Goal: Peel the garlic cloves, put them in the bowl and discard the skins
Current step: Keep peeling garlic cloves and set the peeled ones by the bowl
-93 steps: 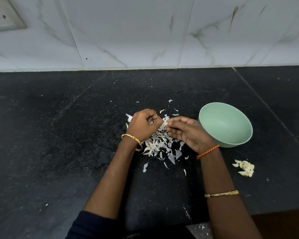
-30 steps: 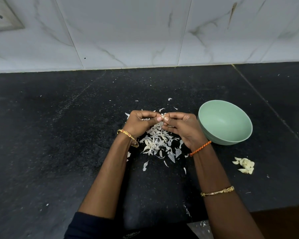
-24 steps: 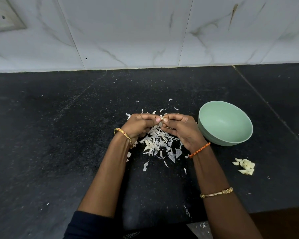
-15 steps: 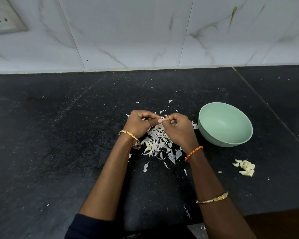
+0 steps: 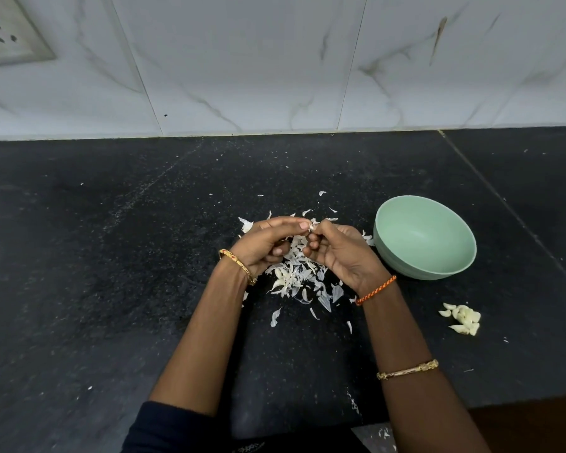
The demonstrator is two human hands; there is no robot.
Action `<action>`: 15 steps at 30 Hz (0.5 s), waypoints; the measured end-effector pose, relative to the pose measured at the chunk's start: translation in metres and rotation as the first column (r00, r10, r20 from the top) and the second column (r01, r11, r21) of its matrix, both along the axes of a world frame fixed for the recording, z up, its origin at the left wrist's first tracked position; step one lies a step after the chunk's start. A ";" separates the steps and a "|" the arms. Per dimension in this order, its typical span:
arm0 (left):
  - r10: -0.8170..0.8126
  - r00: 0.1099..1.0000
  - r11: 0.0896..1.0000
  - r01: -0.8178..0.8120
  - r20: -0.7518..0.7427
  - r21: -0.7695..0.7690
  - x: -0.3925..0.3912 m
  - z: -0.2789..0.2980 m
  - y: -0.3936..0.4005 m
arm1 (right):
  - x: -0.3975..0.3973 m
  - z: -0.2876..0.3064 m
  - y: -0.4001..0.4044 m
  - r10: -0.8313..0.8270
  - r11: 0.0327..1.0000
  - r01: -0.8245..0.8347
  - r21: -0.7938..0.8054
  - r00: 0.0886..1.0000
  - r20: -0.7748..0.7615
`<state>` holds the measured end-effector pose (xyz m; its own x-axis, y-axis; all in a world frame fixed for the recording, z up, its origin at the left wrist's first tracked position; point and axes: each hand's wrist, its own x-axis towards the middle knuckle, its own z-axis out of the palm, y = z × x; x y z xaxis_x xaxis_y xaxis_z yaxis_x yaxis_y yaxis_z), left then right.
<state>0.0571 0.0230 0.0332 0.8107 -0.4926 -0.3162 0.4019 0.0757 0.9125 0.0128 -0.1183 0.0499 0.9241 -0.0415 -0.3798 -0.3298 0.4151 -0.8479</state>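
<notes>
Your left hand (image 5: 265, 245) and right hand (image 5: 335, 253) are both curled, their fingertips pinching one small garlic clove (image 5: 312, 225) between them, raised just above the pile of skins (image 5: 299, 276) on the black worktop (image 5: 111, 273). Treat the clove as light, firm and small; expect it to turn slippery once bare, so hold it by its broad sides with one hand and pick at the tip or root end with a nail of the other. Expect the skin to be papery, brittle and nearly weightless; it tears into flakes and drifts easily, so pull it off in short strips and let them drop onto the pile. The green bowl (image 5: 425, 237) stands just right of your right hand and shows no cloves inside; it looks light and may slide if you knock it. A small cluster of peeled cloves (image 5: 463, 318) lies on the worktop, nearer you than the bowl and apart from it. Gather these by cupping, not pinching, since they roll. No brand, label or readable writing appears on the bowl, the worktop or the marble-patterned wall tiles (image 5: 242, 67).
</notes>
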 end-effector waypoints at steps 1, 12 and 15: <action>0.014 1.000 1.000 -0.014 -0.003 0.001 0.000 0.000 0.000 | 0.001 -0.001 0.001 -0.011 0.997 0.012 -0.074 1.000 0.012; 0.061 0.998 0.998 -0.060 0.016 -0.013 -0.003 0.002 -0.002 | 0.001 -0.004 -0.010 -0.110 0.819 0.181 -0.544 0.981 0.161; 0.073 0.997 0.997 -0.071 0.036 -0.034 -0.004 0.003 -0.001 | -0.002 -0.006 -0.017 -0.061 0.731 0.204 -0.651 0.970 0.235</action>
